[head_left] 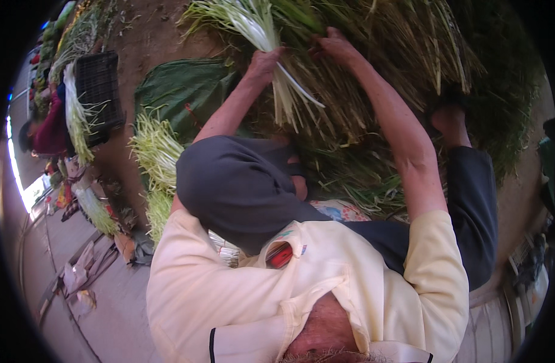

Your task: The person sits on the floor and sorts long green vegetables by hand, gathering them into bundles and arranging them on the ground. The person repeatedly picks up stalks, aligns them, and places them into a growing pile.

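My left hand [266,63] grips a bunch of long leafy stalks [254,27] with pale stems, their green leaves fanned towards the upper left and the cut or root ends pointing down. To its right, my right hand [332,45] is at the edge of a large heap of long stalks [395,59]; its fingers are bent among green leaves, and whether they hold any is blurred. The heap has green tops and brownish, dry-looking stems. Near my left knee lie trimmed pale-green bunches [157,149], beside a green sheet or sack [182,86].
A black plastic crate [100,90] stands on the left, with more pale bunches [77,113] along it. Another person [50,127] in a dark red top is at the far left. Loose green leaves [368,190] lie between my legs. Plastic bags [80,272] lie at the lower left.
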Available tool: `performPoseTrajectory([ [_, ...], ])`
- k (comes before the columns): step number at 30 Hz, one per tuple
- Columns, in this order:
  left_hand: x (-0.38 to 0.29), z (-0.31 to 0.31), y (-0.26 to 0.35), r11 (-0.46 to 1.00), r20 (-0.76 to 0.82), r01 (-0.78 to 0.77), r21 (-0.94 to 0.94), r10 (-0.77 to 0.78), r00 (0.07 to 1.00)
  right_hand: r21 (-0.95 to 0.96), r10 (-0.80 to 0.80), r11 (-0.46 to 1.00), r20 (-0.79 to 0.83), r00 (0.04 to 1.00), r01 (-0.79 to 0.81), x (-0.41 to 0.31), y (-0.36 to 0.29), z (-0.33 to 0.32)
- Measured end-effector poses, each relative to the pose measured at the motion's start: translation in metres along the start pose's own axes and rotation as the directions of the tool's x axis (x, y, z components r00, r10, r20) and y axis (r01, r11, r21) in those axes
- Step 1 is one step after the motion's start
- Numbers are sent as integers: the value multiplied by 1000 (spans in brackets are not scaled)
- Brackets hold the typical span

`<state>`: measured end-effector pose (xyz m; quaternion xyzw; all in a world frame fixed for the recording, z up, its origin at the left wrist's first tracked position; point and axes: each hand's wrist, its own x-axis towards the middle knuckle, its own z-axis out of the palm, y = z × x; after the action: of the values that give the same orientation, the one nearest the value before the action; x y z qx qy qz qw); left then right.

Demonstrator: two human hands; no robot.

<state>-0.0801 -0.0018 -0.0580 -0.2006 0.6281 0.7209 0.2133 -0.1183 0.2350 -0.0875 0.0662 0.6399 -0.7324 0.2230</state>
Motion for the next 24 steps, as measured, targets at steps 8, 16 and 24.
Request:
performPoseTrajectory([
  [8, 6, -7, -15, 935, 106, -339, 104, 329, 938, -713, -99, 700, -133, 986, -26, 10, 9, 35],
  [16, 14, 0, -15, 1000, -94, -21, 17, 22, 995, -769, -105, 638, -138, 985, -40, 23, 10, 27],
  [24, 19, 13, -6, 994, -135, 40, 104, -26, 991, -247, 118, 964, 67, 991, -98, -20, -8, -4],
])
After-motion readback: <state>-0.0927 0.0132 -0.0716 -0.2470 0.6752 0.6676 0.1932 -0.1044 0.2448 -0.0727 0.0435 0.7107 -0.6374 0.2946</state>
